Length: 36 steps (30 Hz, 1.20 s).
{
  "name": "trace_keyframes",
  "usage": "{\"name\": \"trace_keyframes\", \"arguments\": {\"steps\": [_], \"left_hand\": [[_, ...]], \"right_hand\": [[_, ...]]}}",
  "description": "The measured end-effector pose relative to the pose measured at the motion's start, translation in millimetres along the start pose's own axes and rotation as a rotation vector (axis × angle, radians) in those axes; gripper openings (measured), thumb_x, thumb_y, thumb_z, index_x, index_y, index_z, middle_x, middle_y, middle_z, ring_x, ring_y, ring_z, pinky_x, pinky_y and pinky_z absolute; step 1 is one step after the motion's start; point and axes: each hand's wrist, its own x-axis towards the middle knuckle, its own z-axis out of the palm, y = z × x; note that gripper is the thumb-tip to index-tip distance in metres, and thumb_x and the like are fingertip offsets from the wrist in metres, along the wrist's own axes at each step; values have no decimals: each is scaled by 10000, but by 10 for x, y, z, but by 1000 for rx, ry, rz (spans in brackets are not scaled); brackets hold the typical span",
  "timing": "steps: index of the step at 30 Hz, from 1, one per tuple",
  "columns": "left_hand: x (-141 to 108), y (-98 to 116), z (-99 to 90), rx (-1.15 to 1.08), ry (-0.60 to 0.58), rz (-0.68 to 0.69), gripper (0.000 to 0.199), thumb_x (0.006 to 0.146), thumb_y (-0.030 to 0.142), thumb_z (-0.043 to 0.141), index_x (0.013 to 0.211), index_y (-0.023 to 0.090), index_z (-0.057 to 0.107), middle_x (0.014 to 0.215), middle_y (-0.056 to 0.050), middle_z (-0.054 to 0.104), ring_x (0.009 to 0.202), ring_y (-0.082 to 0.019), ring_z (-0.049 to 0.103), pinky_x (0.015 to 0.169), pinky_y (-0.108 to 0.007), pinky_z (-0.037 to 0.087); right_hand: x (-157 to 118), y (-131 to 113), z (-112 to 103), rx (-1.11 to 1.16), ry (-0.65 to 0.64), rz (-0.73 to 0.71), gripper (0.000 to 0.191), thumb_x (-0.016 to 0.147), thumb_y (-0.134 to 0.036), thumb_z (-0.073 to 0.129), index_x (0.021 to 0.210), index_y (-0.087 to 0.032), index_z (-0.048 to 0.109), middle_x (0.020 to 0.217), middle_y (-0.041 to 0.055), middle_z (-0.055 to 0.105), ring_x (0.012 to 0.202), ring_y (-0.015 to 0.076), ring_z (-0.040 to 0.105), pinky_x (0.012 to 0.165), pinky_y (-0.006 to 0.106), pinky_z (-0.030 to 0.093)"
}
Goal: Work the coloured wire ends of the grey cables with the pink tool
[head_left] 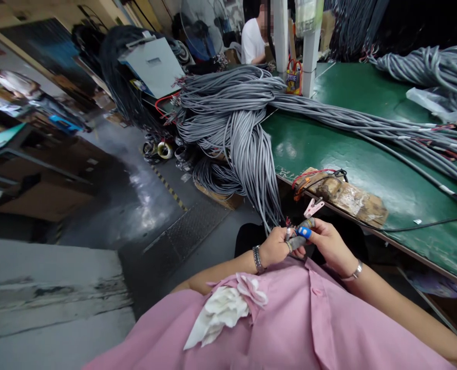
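My left hand is closed round the end of a grey cable, whose thin stripped wires stick up by the fingers. Meeting it from the right, my right hand pinches at the same wire ends, with blue and grey wrappings on its fingertips. Behind the hands, a thick bundle of grey cables hangs over the edge of the green table. A pink clip stands at the table edge, just above my right hand.
A taped wooden block with orange-handled items lies at the table edge. Long cables run right across the table. A white post rises behind. One person sits beyond the table, another is at far left.
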Motion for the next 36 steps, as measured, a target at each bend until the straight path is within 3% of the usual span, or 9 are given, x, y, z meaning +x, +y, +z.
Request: {"name": "trace_keyframes", "arguments": {"steps": [3,12,16,24,29,33,36], "left_hand": [[10,-30,6,-101,60,-9,459,768,537,637,685,86,660,573,-82,656,506,-139,623,519,-234,499],[49,-52,1,-328,232,8,482,738,562,649,727,80,637,599,-101,670,488,-175,637,461,-243,473],[52,-54,-1,-359,250,17,469,736,552,652,753,83,642,610,-101,675,511,-185,647,452,-240,467],[23,12,0,-142,14,-121,481,719,562,665,624,91,626,550,-94,653,470,-141,614,480,-227,470],[20,-30,1,-120,152,-77,441,737,541,657,682,106,603,606,-79,668,482,-136,627,409,-187,406],[10,-54,1,-77,230,-7,412,772,513,630,705,108,598,647,-80,678,495,-134,637,408,-183,405],[1,-59,13,-17,220,24,395,785,492,624,700,107,603,630,-77,674,488,-129,631,408,-182,405]], "right_hand": [[36,28,-38,-23,88,0,244,719,-383,751,711,-173,627,611,-16,595,536,104,469,529,251,363],[24,102,-51,40,103,-52,240,733,-393,739,720,-187,615,617,-26,565,561,110,455,560,254,361],[31,144,-58,34,94,-60,235,744,-403,727,756,-193,622,662,-6,593,587,127,479,577,267,381],[40,101,22,101,14,18,258,781,-447,680,781,-209,580,573,-20,560,504,125,456,528,271,376],[62,186,-49,131,153,29,337,799,-525,627,783,-190,596,708,10,586,584,124,486,575,266,411],[10,233,-90,181,113,76,467,841,-622,488,796,-174,612,753,44,599,613,136,509,586,280,432],[-43,134,-21,70,65,21,347,801,-535,621,785,-190,599,663,8,582,577,127,489,564,269,408]]}}
